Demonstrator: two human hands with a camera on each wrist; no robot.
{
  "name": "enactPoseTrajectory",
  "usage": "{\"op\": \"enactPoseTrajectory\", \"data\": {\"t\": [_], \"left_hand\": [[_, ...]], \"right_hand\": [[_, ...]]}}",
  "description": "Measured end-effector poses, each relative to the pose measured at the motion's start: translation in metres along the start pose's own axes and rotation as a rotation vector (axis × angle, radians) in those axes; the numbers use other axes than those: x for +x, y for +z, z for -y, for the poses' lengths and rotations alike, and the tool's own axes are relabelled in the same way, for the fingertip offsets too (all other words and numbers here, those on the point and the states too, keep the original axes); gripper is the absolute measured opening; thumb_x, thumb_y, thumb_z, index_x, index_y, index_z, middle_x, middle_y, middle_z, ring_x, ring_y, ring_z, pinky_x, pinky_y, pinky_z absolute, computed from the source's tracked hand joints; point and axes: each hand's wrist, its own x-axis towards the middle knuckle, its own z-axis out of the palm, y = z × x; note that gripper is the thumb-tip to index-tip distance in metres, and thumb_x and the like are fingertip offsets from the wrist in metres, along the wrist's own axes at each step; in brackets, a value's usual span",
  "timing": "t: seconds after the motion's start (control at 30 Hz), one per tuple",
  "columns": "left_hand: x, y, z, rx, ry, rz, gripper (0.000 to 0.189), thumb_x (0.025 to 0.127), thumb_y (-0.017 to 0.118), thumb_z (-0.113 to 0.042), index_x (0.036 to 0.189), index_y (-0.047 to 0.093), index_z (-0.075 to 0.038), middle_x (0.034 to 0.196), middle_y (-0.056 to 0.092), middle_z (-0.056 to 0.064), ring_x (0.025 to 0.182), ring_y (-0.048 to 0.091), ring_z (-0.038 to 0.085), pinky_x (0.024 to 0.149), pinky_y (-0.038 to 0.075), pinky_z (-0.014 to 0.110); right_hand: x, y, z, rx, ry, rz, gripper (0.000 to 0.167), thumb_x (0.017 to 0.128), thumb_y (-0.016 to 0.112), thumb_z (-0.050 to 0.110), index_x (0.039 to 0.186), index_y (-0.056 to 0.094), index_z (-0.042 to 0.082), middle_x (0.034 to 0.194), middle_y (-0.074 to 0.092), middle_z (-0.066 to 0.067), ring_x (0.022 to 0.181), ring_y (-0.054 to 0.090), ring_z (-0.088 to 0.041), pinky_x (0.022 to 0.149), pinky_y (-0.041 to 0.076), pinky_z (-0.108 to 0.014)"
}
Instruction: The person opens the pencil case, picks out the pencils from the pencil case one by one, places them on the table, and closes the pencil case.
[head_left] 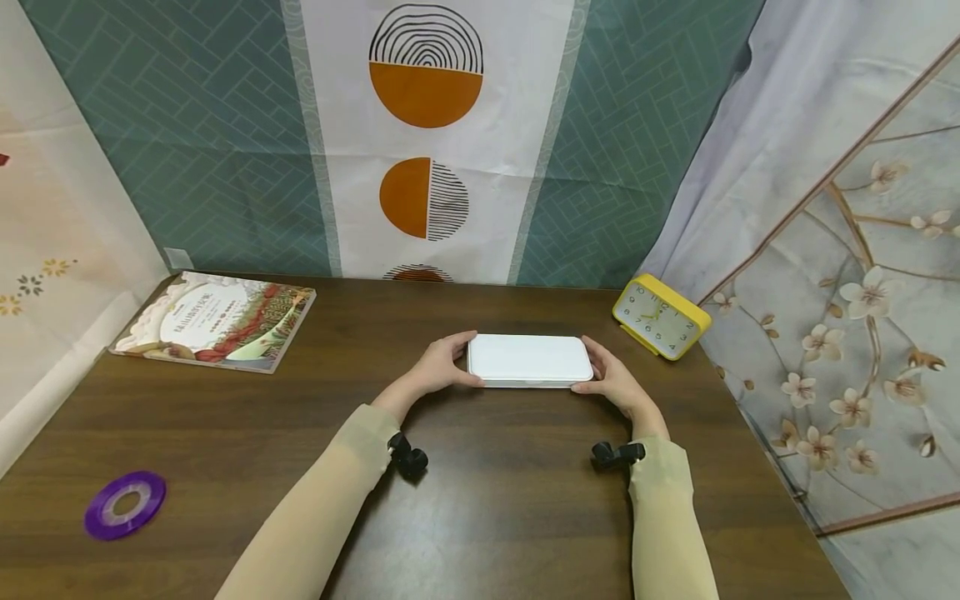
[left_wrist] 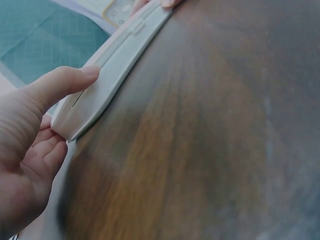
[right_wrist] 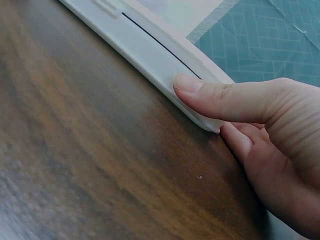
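A flat white case with rounded corners lies lengthwise at the middle of the table, its lid down. Along its front side run a thin seam and a small catch, seen in the left wrist view on the case. My left hand grips the left end, thumb on the front side and fingers curled round the end. At the opposite end my right hand holds the case the same way, its thumb pressed on the front near the seam. Fingertips behind the case are partly hidden.
A yellow alarm clock stands at the back right. On the left lie an illustrated book near the back and a purple ring-shaped roll nearer the front. Behind the brown table hangs a green and white patterned cloth.
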Motion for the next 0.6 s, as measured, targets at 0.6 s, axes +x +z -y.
{"op": "enactPoseTrajectory", "data": {"t": [0.6], "left_hand": [[0.004, -0.012, -0.003, 0.066, 0.078, 0.028, 0.09, 0.074, 0.086, -0.016, 0.146, 0.038, 0.006, 0.152, 0.04, 0.021, 0.14, 0.041, 0.034, 0.114, 0.036, 0.042]], "right_hand": [[0.0, -0.001, 0.0, 0.014, -0.006, 0.01, 0.108, 0.078, 0.078, -0.002, 0.157, 0.004, 0.003, 0.163, 0.011, -0.018, 0.15, 0.014, -0.033, 0.119, 0.016, -0.052]]}}
